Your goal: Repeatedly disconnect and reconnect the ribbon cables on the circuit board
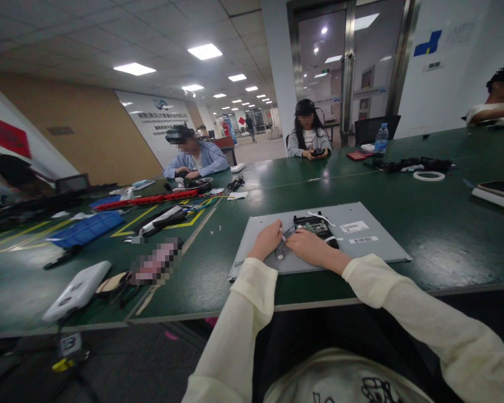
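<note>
A flat grey metal panel [378, 235] lies on the table in front of me, white labels on its right part. An open black housing with a green circuit board [318, 227] sits at the panel's middle, with white tape strips at its edges. My left hand [269, 240] is closed, pinching a grey cable [280, 249] left of the board. Beside the board, my right hand [309, 246] has its fingers closed near the cable's upper part. What lies between the right fingertips is hidden.
On the green table [210, 280], a white power bank [78, 290], a blurred pink item [157, 262] and a blue tray [86, 228] lie to the left. A white ring [429, 176], a water bottle [381, 139] and a phone [502, 189] are to the right. Co-workers sit across the table.
</note>
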A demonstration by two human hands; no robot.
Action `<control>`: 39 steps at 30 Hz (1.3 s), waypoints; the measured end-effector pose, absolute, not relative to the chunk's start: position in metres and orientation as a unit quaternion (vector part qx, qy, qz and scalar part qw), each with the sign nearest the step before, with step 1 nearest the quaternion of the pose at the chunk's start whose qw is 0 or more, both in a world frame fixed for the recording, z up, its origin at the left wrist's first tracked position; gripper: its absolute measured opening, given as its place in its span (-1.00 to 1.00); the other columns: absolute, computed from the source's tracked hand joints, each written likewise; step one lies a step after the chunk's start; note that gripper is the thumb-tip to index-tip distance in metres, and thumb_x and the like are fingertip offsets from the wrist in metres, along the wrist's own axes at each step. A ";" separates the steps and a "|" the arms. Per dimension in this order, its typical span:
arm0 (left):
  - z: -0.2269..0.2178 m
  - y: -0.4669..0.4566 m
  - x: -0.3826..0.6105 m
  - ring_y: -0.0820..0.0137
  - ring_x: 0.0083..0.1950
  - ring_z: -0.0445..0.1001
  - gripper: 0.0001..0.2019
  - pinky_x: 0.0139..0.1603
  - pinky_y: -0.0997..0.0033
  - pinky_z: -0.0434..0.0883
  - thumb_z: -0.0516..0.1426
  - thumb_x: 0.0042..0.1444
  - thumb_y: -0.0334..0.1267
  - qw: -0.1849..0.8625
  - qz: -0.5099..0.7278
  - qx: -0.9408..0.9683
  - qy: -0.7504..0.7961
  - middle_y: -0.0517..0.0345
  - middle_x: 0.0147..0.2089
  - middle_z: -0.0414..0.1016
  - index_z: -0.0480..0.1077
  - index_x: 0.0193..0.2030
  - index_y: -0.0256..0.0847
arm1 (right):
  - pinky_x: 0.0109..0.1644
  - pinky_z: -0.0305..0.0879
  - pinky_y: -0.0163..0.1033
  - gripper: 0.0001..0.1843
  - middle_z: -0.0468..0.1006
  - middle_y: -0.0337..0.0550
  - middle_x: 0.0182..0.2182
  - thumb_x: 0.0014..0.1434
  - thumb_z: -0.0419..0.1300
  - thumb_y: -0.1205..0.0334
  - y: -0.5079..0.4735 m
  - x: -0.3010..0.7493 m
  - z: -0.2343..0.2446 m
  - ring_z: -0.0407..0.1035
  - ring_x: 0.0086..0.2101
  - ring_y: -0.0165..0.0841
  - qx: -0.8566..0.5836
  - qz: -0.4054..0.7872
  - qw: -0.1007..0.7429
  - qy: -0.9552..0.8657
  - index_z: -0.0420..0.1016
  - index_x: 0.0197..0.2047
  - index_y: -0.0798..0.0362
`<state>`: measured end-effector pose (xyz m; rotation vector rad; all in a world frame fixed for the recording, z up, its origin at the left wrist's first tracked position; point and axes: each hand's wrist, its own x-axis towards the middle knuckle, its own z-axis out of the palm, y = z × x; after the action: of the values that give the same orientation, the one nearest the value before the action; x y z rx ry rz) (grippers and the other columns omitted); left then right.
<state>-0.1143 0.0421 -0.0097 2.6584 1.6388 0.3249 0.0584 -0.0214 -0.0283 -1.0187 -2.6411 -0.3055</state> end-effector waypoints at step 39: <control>0.003 0.044 -0.114 0.22 -0.08 0.54 -0.77 -0.18 0.38 0.31 -0.01 0.33 -0.17 -0.015 0.065 0.806 0.588 -0.08 -0.17 0.55 0.27 -0.02 -0.27 | 0.32 0.09 0.00 -0.62 0.32 0.07 0.23 0.31 0.07 0.22 -0.055 0.062 -0.010 0.06 0.28 -0.19 -0.201 -0.022 0.221 -0.954 0.42 0.14 0.14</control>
<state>-0.1137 0.0440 0.0033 2.5568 1.8651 0.2064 0.0617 -0.0551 -0.0096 -0.5550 -2.6384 -0.0600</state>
